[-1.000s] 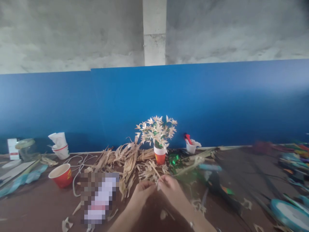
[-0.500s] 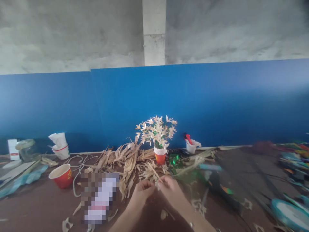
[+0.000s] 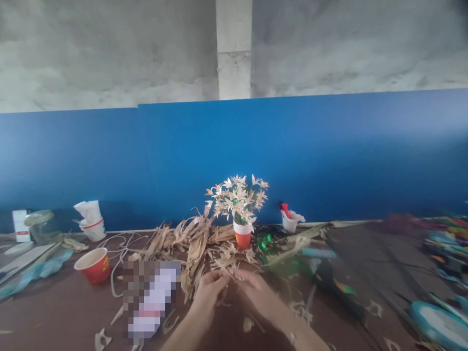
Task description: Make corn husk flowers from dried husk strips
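Observation:
My left hand and my right hand meet low over the table, fingertips nearly touching. Both are closed in a pinch on a small pale piece of corn husk, mostly hidden by the fingers. Just beyond them lie cut husk flowers and scraps. Behind these a bunch of pale husk flowers with green stems stands upright in a red and white paper cup. A heap of dried corn husks spreads to the left of the cup.
At left are a red paper cup, a white cord, a white cup with tissue, a glass jar and a blurred-out object. At right lie green ribbon, a dark tool and a teal-rimmed roll.
My fingers have shifted and drawn closer together. The pale strip that pointed up and left from my right fingers no longer shows there. The things on the table have stayed in place.

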`<state>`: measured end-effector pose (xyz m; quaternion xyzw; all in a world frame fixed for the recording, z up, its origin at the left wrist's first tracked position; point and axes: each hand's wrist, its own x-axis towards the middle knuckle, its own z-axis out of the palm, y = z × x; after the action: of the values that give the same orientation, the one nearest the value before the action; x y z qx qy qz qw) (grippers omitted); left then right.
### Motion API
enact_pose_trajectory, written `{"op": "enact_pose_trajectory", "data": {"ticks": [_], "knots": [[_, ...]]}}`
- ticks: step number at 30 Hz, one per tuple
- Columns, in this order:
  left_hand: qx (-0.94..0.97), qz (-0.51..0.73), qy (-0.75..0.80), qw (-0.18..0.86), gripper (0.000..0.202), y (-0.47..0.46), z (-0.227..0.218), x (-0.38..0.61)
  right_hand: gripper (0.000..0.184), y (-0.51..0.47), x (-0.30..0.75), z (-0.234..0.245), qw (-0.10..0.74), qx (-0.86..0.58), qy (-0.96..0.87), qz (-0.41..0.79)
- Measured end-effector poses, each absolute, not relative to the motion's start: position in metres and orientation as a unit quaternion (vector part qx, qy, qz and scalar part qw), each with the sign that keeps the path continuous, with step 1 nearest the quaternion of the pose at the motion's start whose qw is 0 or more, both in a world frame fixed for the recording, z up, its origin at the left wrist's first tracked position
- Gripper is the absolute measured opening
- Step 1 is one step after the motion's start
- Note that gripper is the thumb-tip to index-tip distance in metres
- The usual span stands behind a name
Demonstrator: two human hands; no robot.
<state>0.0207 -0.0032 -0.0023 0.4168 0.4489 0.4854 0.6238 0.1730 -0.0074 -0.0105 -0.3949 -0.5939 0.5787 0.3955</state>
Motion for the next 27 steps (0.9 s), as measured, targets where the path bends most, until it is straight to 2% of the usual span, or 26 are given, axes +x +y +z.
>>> {"op": "enact_pose_trajectory", "data": {"ticks": [10, 14, 20, 24, 27], "knots": [[0.437, 0.46, 0.447, 0.63, 0.034, -0.006, 0.001, 0.022, 0.047, -0.002, 0.174, -0.02, 0.4, -0.383, -0.516, 0.654], [0.447, 0.472, 0.463, 0.603, 0.033, -0.006, 0.0, 0.023, 0.046, -0.005, 0.175, -0.016, 0.39, -0.386, -0.544, 0.635], [0.44, 0.507, 0.494, 0.553, 0.034, -0.003, -0.005, 0.024, 0.039, -0.017, 0.174, 0.01, 0.388, -0.386, -0.713, 0.439], [0.417, 0.495, 0.522, 0.556, 0.038, -0.001, -0.01, 0.024, 0.051, -0.015, 0.173, 0.001, 0.349, -0.398, -0.795, 0.296], [0.399, 0.497, 0.53, 0.559, 0.038, -0.001, -0.008, 0.024, 0.059, -0.011, 0.172, -0.008, 0.272, -0.444, -0.835, 0.178]]}}
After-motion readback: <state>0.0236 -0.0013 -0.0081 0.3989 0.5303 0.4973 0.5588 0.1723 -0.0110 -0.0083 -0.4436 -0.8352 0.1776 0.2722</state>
